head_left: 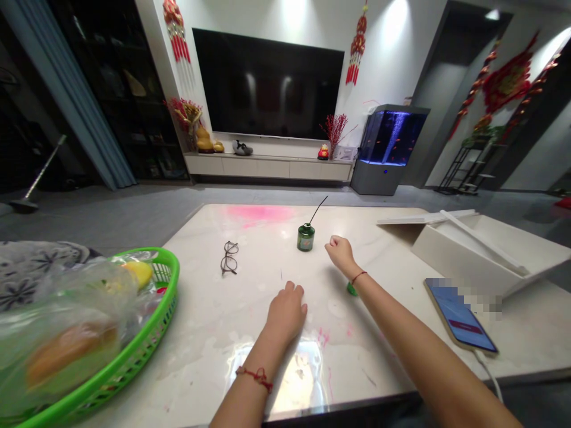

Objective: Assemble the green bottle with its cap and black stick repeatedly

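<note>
A dark green glass bottle (306,239) with a pale label stands upright on the marble-look table (250,333), a thin black stick leaning out of its neck. Just right of it is my right hand (341,255), fingers curled closed and not touching the bottle; whatever they hold, if anything, is hidden. Under my right wrist a small green object (352,289) is partly covered. My left hand (286,310) rests palm down on the table, fingers slightly bent and apart, nothing in it. Eyeglasses (229,258) lie to the left of the bottle.
At the left edge is a green basket (172,285) with plastic-bagged food. On the right lie a phone (461,315) with a cable and an open white box (473,249). Beyond the table are a television (267,83), a low cabinet (267,167) and an aquarium (392,139).
</note>
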A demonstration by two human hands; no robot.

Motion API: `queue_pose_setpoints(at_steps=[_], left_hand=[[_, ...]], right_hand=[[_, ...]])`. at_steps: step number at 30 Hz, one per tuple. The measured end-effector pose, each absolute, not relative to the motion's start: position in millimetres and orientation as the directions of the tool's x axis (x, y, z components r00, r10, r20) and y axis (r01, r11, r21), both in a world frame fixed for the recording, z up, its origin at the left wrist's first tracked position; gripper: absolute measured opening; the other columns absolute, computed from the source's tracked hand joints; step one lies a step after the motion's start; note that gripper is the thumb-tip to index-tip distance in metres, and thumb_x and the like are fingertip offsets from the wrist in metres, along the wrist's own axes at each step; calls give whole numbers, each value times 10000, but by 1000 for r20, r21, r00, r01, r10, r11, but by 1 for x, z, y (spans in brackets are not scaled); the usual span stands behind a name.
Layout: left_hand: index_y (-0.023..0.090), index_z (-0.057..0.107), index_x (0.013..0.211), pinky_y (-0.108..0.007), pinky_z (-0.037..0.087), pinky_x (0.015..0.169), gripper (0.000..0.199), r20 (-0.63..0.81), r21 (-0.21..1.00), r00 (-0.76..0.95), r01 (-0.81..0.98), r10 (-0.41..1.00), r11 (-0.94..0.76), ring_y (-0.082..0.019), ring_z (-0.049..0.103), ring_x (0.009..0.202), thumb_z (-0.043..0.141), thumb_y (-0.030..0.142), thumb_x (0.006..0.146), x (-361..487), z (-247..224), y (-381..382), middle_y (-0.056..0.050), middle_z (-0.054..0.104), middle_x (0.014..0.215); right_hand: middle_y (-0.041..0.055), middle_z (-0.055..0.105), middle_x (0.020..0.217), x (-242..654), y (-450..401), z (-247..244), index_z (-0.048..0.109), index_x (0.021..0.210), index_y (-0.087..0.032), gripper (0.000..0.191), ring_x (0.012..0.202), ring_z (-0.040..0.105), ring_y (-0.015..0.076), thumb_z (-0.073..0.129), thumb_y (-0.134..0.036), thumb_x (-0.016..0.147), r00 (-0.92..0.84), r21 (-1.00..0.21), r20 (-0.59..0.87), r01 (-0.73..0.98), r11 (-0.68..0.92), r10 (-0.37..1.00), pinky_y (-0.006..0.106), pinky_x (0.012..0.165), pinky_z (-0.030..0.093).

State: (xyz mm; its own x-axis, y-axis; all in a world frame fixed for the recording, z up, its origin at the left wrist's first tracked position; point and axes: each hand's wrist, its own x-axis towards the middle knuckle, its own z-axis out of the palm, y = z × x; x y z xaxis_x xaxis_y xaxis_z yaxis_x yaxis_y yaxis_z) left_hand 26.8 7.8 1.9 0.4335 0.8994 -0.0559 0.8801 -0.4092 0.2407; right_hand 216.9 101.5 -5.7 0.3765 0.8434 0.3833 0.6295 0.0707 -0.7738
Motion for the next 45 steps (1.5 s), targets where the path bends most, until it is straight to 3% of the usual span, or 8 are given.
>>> queue_pose_setpoints(at_steps=[6,13,26,29,31,35,40,45], left_hand=[[180,544,694,-249,360,619,133,25,275,372,890,928,-365,-159,562,722,445,211,776,27,8,11,-45,591,778],[186,278,440,-230,211,482,417,329,421,134,865,935,-272,-98,311,453,353,325,825,18,22,17,23,367,439],[192,149,477,-213,212,462,436,699,420,86,754,710,-505,-71,175,437,357,332,834,16,26,9,57,151,480],[189,375,487,-209,243,475,386,645,367,101,828,757,-424,-74,258,422,330,309,851,14,25,10,53,251,453],[185,570,790,-212,265,483,273,513,310,150,886,845,-346,-91,362,426,317,265,855,15,25,13,45,385,465],[161,115,1400,-240,302,506,617,189,165,262,942,946,-294,-163,546,533,344,169,827,20,21,15,-9,604,613],[238,-103,1402,-234,352,569,864,4,175,379,911,925,-374,-176,619,701,482,170,769,23,18,12,-27,666,809],[220,470,1157,-242,367,617,332,3,176,351,922,936,-346,-168,614,752,419,287,837,20,26,13,-36,666,828]], right_hand=[[-72,173,448,211,41,-9,177,503,-216,348,451,203,90,410,-274,755,327,-689,515,708,156,792,238,460,177],[-16,412,500,187,11,3,404,542,-209,349,451,335,109,334,-238,882,-17,-300,709,897,324,705,255,494,227],[24,517,568,211,3,9,578,738,-206,319,511,463,126,316,-215,920,-234,-103,678,908,405,696,239,502,268],[35,550,614,212,3,8,600,854,-199,302,539,506,131,306,-202,918,-247,-78,608,927,367,754,235,509,300],[36,577,672,210,3,8,549,1087,-215,293,546,534,133,322,-182,905,-237,-62,522,947,314,819,232,495,314],[10,588,711,204,1,8,72,1402,-323,735,522,567,136,407,-47,809,-210,39,301,977,208,930,225,447,292],[20,611,746,203,2,5,-77,1396,-319,812,573,603,157,428,-64,813,-228,82,203,973,216,952,226,437,284],[47,639,823,200,4,9,238,1355,-239,526,618,612,162,439,-228,869,-185,30,280,983,184,942,230,470,324]])
